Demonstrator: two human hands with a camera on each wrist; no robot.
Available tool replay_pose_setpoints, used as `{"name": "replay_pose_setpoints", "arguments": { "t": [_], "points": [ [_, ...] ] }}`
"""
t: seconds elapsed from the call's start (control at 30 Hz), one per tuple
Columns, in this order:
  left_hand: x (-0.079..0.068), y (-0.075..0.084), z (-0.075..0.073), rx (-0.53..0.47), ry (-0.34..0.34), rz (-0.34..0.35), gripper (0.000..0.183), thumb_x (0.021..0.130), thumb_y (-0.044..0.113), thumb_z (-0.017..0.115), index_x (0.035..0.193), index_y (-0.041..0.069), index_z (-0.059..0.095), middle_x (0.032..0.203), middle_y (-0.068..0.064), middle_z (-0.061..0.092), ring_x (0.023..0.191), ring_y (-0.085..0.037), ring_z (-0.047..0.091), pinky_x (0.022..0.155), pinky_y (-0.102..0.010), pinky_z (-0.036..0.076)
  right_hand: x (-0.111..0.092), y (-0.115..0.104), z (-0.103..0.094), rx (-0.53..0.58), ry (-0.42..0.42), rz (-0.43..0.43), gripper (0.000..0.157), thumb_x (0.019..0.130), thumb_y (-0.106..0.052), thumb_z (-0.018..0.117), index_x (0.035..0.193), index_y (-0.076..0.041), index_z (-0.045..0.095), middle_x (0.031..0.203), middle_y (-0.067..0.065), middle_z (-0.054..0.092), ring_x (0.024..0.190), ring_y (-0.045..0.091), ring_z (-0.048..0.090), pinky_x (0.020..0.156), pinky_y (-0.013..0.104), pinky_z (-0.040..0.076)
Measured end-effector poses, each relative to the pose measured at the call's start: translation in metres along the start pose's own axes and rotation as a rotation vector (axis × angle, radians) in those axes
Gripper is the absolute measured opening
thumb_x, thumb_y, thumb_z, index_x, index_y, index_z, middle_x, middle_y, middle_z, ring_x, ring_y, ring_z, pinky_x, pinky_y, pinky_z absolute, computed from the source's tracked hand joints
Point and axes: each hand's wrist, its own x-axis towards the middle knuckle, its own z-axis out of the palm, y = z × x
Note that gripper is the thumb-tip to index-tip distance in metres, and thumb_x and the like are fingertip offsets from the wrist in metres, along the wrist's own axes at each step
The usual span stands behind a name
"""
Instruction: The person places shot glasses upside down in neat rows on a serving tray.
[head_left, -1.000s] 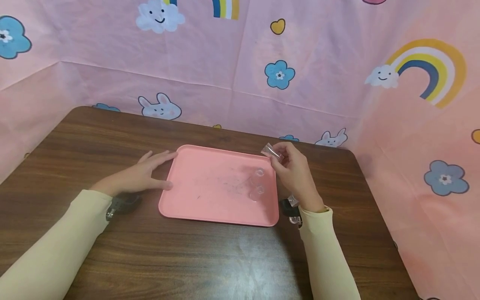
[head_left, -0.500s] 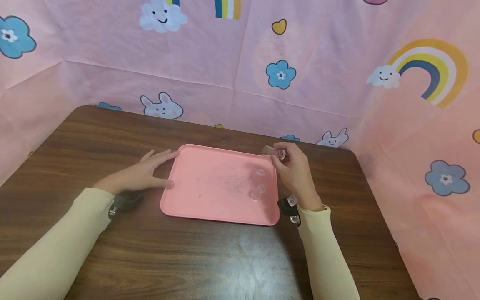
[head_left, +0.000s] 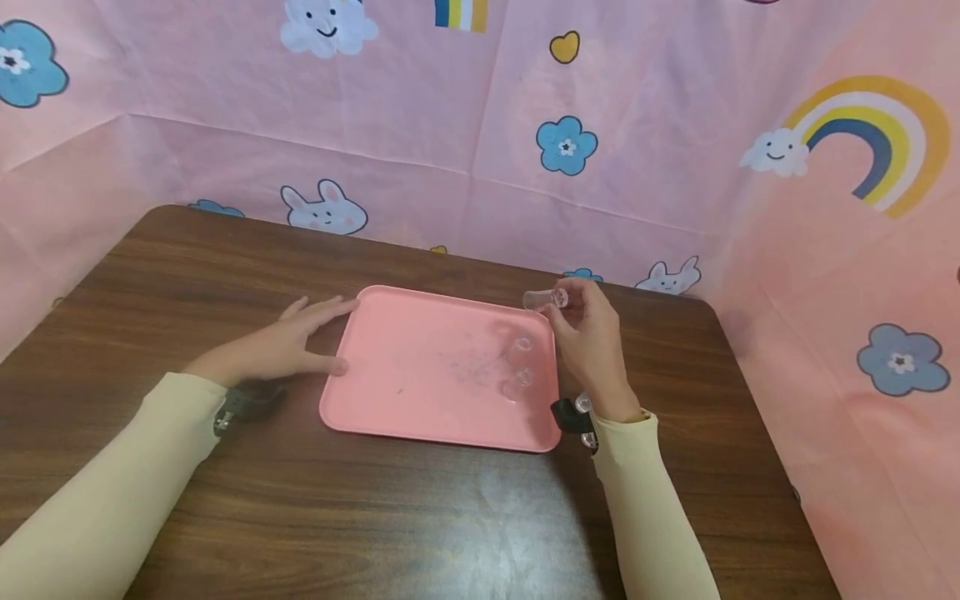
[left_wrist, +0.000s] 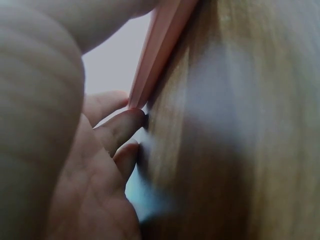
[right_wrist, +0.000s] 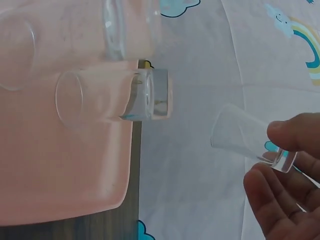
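A small clear shot glass (head_left: 537,301) is held on its side by my right hand (head_left: 596,342), above the far right corner of the pink tray (head_left: 405,350). In the right wrist view, thumb and fingers pinch the thick base of this shot glass (right_wrist: 240,132), and its mouth faces away from the palm. Two similar glasses stand upside down on the tray's right part, the farther glass (head_left: 522,343) and the nearer glass (head_left: 525,377). My left hand (head_left: 273,346) lies at the tray's left edge, fingers extended, with thumb and fingertips at the rim.
The tray rests on a dark wooden table (head_left: 360,517). A pink printed cloth (head_left: 420,108) hangs behind the table and along its sides. Black wrist gear (head_left: 573,415) with shiny clear pieces sits beside the tray's right edge, under my right wrist.
The shot glass in my right hand has turned, so its thick base now shows at the fingers and its mouth faces left. My left hand keeps its place at the tray.
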Motion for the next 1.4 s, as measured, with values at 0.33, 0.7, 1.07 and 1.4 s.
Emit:
{"name": "replay_pose_setpoints", "arguments": {
  "t": [0.33,0.7,1.07,1.4],
  "points": [
    [0.0,-0.003,-0.001,0.005,0.001,0.012,0.101,0.086,0.047,0.081,0.164,0.013,0.027,0.17,-0.02,0.022,0.158,-0.042,0.009,0.125,-0.062,-0.011,0.001,0.001,-0.002,-0.021,0.015,0.012,0.031,0.098,-0.008,0.071,0.127,-0.001,0.065,0.112,0.011,0.068,0.103,0.027,0.07,0.095,0.046,0.06],
    [0.006,-0.002,0.001,0.009,-0.011,0.012,0.101,0.086,0.05,0.08,0.164,0.013,0.027,0.17,-0.021,0.022,0.158,-0.041,0.009,0.125,-0.061,-0.011,0.012,0.007,-0.003,-0.224,-0.25,0.063,0.026,0.099,-0.011,0.069,0.124,-0.003,0.068,0.118,0.013,0.071,0.107,0.03,0.068,0.098,0.048,0.058],
    [0.001,0.001,-0.002,0.002,0.0,-0.003,0.101,0.086,0.05,0.08,0.164,0.013,0.028,0.169,-0.024,0.02,0.158,-0.043,0.008,0.124,-0.064,-0.01,0.04,0.008,0.018,-0.312,-0.494,0.125,0.022,0.097,-0.014,0.074,0.117,-0.01,0.068,0.11,0.008,0.071,0.102,0.026,0.066,0.092,0.042,0.058],
    [-0.001,0.003,-0.002,0.006,0.004,-0.002,0.1,0.086,0.049,0.081,0.164,0.012,0.029,0.169,-0.025,0.02,0.158,-0.045,0.008,0.125,-0.065,-0.009,0.041,0.012,-0.004,-0.207,-0.577,0.104,0.038,0.1,-0.029,0.07,0.131,-0.009,0.062,0.124,0.007,0.067,0.118,0.025,0.064,0.1,0.046,0.057]
  ]
}}
